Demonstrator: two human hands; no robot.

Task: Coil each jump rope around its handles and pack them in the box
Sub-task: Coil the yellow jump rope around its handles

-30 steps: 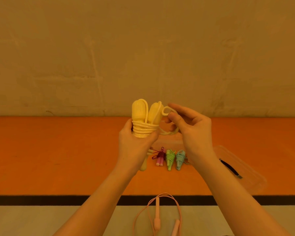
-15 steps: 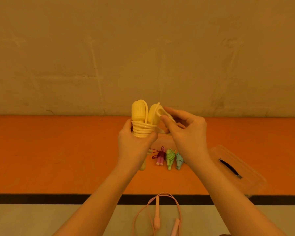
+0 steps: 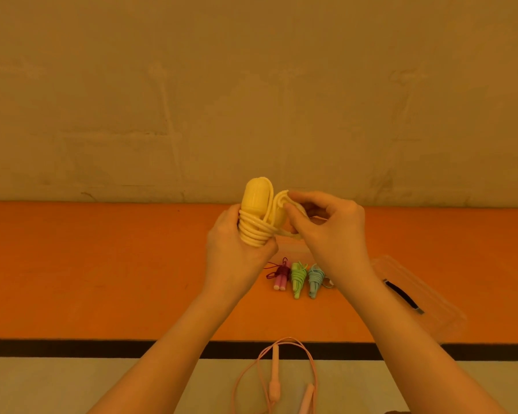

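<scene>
While gripped, yellow rope (image 3: pixel 256 218) mid-grip

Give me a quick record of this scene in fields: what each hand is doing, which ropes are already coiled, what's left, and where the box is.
left hand: grips the yellow jump rope round its coiled handles
right hand: pinches the yellow rope's loose end at the handle tops
coiled ropes on orange surface: dark red rope, green rope, blue rope
uncoiled: pink rope, near edge
clear box: right of the coiled ropes
</scene>
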